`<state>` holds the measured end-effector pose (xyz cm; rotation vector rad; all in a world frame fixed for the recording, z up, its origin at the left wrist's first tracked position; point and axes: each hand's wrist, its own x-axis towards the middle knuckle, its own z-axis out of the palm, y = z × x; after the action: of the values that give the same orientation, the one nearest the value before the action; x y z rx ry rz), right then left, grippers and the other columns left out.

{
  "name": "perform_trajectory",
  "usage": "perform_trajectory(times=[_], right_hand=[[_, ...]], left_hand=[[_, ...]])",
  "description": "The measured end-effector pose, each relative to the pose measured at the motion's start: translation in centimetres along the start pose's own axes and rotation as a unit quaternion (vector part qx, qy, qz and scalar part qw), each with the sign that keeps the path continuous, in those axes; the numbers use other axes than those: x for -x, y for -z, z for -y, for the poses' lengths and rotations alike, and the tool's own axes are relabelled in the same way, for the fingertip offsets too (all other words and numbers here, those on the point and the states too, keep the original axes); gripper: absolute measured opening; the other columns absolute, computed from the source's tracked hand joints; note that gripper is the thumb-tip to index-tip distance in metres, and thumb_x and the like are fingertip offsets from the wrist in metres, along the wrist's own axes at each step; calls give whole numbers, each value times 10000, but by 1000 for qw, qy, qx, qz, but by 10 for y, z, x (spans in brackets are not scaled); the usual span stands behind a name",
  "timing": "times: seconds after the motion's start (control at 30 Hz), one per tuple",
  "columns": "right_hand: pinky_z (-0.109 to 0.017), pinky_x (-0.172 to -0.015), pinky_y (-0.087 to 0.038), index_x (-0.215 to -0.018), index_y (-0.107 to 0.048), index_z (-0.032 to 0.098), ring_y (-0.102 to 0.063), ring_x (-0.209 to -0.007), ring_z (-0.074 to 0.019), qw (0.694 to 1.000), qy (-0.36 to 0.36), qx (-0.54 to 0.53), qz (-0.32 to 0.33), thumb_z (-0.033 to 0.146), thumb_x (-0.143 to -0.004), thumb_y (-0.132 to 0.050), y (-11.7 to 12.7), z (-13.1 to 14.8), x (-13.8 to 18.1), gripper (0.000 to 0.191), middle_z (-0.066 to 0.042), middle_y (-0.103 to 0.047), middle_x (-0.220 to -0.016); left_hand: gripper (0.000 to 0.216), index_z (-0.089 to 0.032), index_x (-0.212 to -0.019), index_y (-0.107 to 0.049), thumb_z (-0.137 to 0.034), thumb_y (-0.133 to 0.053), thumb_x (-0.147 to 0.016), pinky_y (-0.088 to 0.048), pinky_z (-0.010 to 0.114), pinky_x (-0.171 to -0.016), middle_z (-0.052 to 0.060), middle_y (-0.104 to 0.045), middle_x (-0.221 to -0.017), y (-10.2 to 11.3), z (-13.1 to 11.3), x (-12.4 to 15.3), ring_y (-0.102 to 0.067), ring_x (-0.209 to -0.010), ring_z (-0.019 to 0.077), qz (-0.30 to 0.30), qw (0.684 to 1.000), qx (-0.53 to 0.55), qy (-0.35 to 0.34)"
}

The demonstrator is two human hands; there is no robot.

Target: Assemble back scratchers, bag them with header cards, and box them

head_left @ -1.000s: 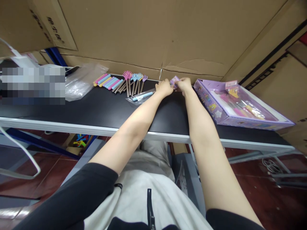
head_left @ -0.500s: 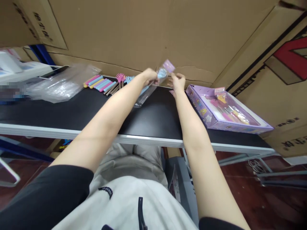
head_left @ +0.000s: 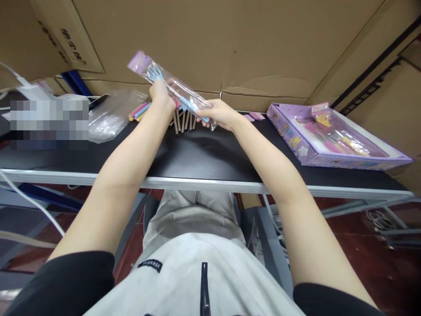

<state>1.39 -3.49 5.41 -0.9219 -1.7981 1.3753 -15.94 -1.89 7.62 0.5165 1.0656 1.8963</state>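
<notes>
Above the black table (head_left: 210, 158), a clear packet (head_left: 174, 87) with a blue utensil inside was gripped near its middle by the left hand (head_left: 162, 94) and at its lower end by the right hand (head_left: 219, 115), fingers closed. It was judged light, crinkly and slippery, best held at both ends.

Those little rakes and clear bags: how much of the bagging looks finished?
Done: one blue rake sits inside a clear bag, held up between the left hand and right hand. Left: a row of loose rakes and coloured handles on the table, with spare bags nearby.
</notes>
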Motion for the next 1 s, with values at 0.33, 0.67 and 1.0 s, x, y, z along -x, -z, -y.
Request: perform_trajectory(times=[0.33, 0.67, 1.0], right_hand=[[-201, -865, -594, -961, -608, 195, -721, -831, -67, 980, 45, -119, -153, 228, -1084, -648, 32, 1, 2, 133, 5, -770, -960], [-158, -784, -574, -959, -635, 207, -718, -771, -52, 976, 50, -145, -156, 247, -1077, -686, 35, -6, -1, 135, 43, -757, -855], [-163, -776, -571, -1001, -645, 200, -716, -753, -49, 982, 50, -108, -150, 254, -1069, -706, 39, -3, 1, 106, 51, -745, -830]], left_hand=[[319, -406, -1247, -640, -591, -500, -1028, -541, 481, -1156, -112, -824, -1087, 36, 11, -19, -528, -1502, 235, 8, 947, -319, 40], [248, -264, -832, -525, -287, -531, -1078, -532, 335, -1155, 16, -745, -876, 32, 13, -14, -716, -1284, 180, 35, 998, 30, 43], [303, -206, -846, -532, -277, -499, -1139, -503, 238, -841, -18, -645, -862, 25, 5, -1, -696, -888, 114, 17, 999, 29, 37]])
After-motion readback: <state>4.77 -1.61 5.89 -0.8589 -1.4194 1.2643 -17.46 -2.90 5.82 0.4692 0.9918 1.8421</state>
